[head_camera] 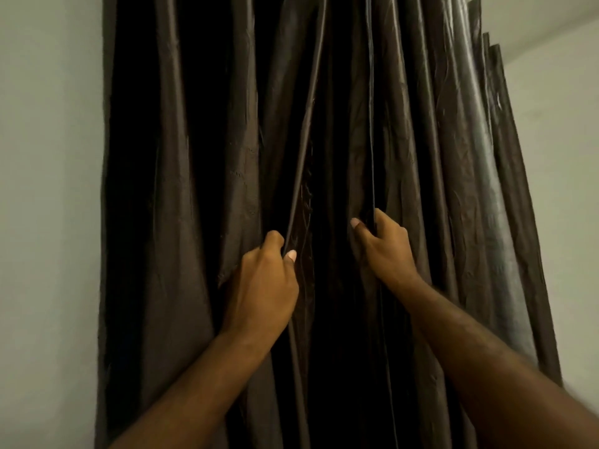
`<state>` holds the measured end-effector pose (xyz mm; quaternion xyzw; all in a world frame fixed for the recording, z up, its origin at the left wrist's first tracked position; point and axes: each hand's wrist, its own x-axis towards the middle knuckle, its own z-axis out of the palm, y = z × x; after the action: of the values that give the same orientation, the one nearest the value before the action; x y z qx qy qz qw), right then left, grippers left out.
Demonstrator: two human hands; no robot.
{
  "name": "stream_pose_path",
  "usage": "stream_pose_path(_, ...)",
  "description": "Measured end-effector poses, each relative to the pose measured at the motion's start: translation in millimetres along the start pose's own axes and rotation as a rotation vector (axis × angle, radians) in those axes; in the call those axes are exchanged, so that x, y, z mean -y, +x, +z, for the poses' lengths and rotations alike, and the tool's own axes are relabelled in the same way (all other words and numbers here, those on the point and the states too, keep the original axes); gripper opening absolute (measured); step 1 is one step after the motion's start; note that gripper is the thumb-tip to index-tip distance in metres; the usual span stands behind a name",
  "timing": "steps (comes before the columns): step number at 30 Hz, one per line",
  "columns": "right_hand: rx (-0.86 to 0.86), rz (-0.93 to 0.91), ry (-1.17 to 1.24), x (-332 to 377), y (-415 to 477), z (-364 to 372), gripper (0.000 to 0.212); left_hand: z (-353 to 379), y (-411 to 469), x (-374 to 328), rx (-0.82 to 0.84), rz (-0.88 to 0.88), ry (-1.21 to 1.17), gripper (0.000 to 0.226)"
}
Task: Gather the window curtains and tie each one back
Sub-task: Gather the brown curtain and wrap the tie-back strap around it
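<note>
Two dark brown, shiny curtains hang in long folds and fill the middle of the head view. The left curtain and the right curtain meet near the centre, with a dark gap between their inner edges. My left hand grips the inner edge of the left curtain, thumb and fingers curled round the hem. My right hand grips the inner edge of the right curtain a little higher up. Both forearms reach up from the bottom of the frame. No tie-back is visible.
A pale wall runs down the left side of the curtains, and more pale wall shows at the right. The window behind the fabric is hidden.
</note>
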<state>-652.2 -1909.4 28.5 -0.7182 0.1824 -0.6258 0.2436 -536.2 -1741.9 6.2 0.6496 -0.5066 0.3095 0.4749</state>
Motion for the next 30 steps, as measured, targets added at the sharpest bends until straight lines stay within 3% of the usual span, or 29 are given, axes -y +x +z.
stream_pose_path(10, 0.050, -0.115, 0.105, 124, -48, 82, 0.016, -124, -7, 49, -0.117, 0.018, 0.002, 0.010)
stream_pose_path(15, 0.141, -0.179, 0.072, 206, -83, 157, 0.021, -200, -12, 82, -0.177, -0.050, 0.172, 0.016)
stream_pose_path(20, 0.193, -0.206, 0.289, 253, -127, 176, 0.023, -244, -34, 93, -0.195, -0.127, 0.140, 0.019)
stream_pose_path(25, 0.081, -0.009, 0.456, 245, -123, 116, 0.025, -222, -52, 56, -0.023, 0.043, 0.159, 0.026)
stream_pose_path(28, 0.145, -0.005, 0.519, 245, -126, 100, 0.027, -202, -55, 31, 0.119, 0.118, 0.163, 0.034)
stream_pose_path(30, 0.173, -0.014, 0.422, 241, -125, 92, 0.024, -196, -53, 19, 0.156, 0.138, 0.109, 0.032)
